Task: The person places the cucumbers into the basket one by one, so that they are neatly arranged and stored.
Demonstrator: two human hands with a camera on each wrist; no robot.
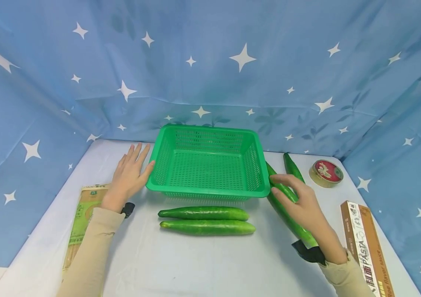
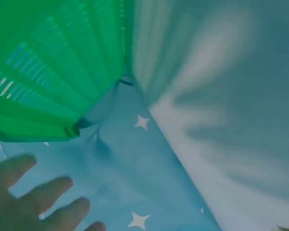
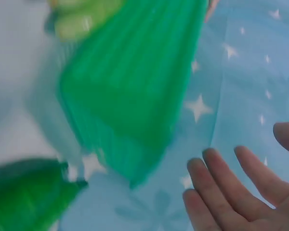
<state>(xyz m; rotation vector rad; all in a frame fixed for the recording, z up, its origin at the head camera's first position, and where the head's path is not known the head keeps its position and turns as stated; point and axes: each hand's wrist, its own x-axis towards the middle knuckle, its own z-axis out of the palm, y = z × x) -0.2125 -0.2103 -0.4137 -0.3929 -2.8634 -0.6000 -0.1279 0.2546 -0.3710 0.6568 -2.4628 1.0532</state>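
Note:
A green plastic basket (image 1: 206, 192) with slotted walls sits on the white table. At its left rim is my left hand (image 1: 130, 171), fingers spread and thumb right by the rim; the left wrist view shows its straight fingers (image 2: 48, 192) beside the basket wall (image 2: 62, 62). My right hand (image 1: 299, 202) is at the basket's right rim, above long green cucumbers (image 1: 288, 218). In the right wrist view its fingers (image 3: 216, 192) extend loosely with nothing between them. Side by side in front of the basket lie two more cucumbers, a rear one (image 1: 203, 213) and a front one (image 1: 207, 227).
A round red-topped tin (image 1: 326, 173) stands at the back right, with a long pasta box (image 1: 363, 247) nearer me. To the left, a green and tan noodle packet (image 1: 84, 218) lies partly under my left arm. Blue star-patterned cloth (image 1: 210, 74) hangs behind the table.

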